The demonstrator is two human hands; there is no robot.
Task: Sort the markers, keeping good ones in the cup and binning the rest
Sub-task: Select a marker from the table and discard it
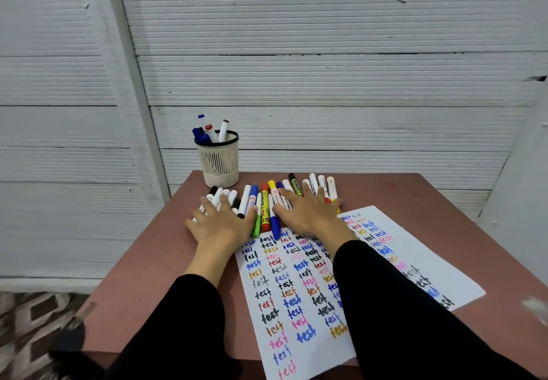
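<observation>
Coloured markers [267, 204] lie rowed under both flat, spread hands, left [221, 221] and right [308, 210]; sorting seems underway; next, pick one to test.

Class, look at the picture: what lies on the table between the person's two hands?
In the head view, several markers lie side by side between the left hand and right hand.

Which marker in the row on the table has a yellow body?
The yellow marker with black lettering, lying between the two hands in the row's middle. Its neighbours have white bodies, with a green cap to its left and a blue one to its right.
</observation>
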